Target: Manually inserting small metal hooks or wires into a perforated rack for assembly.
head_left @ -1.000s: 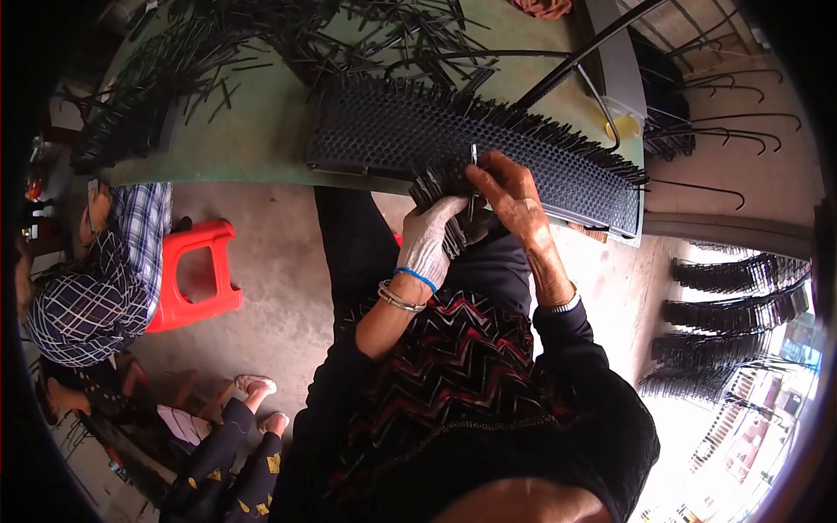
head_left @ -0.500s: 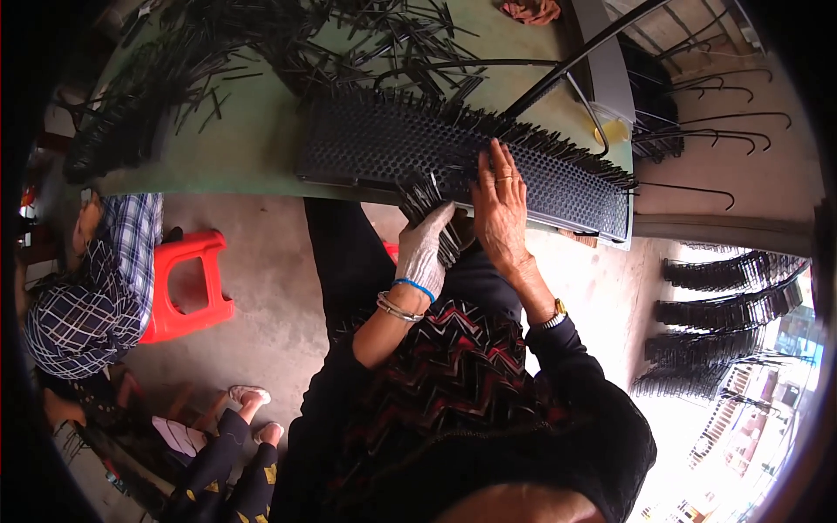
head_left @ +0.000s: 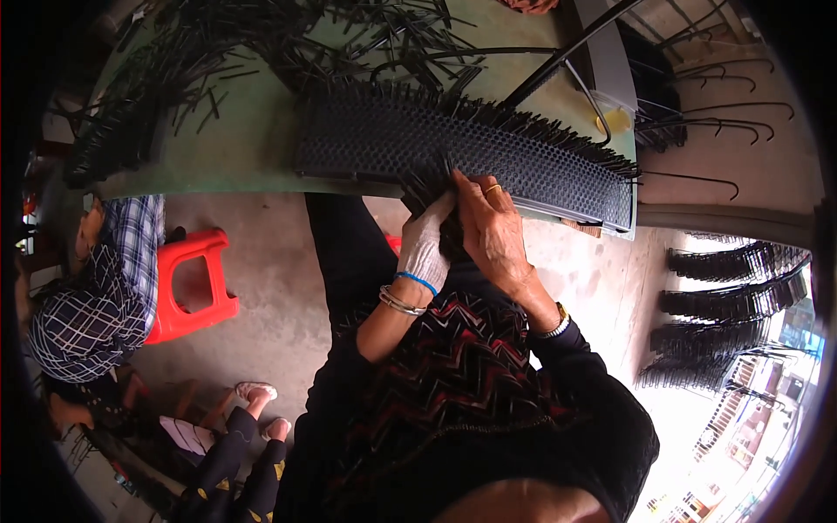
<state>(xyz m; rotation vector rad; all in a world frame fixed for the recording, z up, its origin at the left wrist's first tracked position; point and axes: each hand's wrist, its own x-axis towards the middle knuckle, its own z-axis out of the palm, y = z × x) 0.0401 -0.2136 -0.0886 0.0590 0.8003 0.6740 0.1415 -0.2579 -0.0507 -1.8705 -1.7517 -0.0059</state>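
My left hand (head_left: 427,242), in a white glove, is closed around a bundle of thin black strips (head_left: 420,193) at the table's near edge. The bare right hand (head_left: 495,225) has its fingers bent together at the top of that bundle, pinching a strip; its fingertips are partly hidden. Just beyond both hands lies a long black perforated rack (head_left: 549,179), its surface full of small holes. A row of upright black strips (head_left: 558,135) sticks out along its far side.
Loose black strips (head_left: 261,44) lie heaped on the green table (head_left: 235,157). Bent black rods (head_left: 558,74) rise behind the rack, near a yellow cup (head_left: 613,120). A red stool (head_left: 196,283) and a seated person (head_left: 105,296) are at left; racks of black pieces (head_left: 724,279) stand at right.
My right hand has come off the rack's surface, moving toward me and left to the bundle, its fingers curling together. The left hand keeps its hold on the strips.
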